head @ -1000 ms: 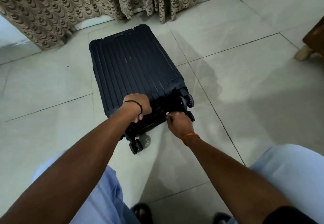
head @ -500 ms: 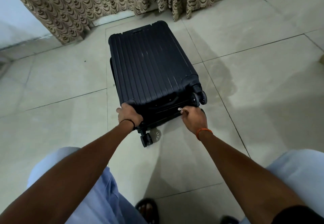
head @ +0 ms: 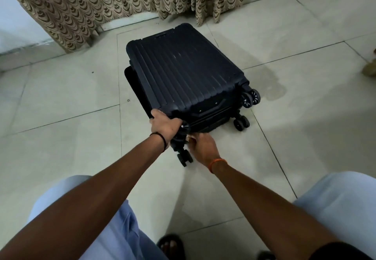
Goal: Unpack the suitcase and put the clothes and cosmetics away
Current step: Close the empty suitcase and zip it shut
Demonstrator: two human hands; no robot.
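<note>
**Zip at the near-left corner; case lies lengthwise away from the hands**

Tiled floor (head: 61,88), pale, with a patterned curtain (head: 101,1) hanging along the far wall. A dark ribbed suitcase (head: 183,72) is laid flat on the floor, its long axis running away from the person toward the curtain, wheels (head: 249,98) at the near end. No clothes or cosmetics are in view; the lid is seen slightly lifted along the left edge, so the unzipping is judged partly done.

Left hand (head: 163,126): grip curled over the near-left corner of the lid, which is held there. Right hand (head: 203,147): placed just below and beside that corner, near the lower-left wheel (head: 184,157); fingers appear pinched on a small pale item, taken to be the zip pull, though this cannot be confirmed at this size.

Relation governing the next move: both hands are gathered at the near-left corner, and the case extends up and away from them. The remaining seam is judged to run along the left long side, nearer the left hand.
</note>
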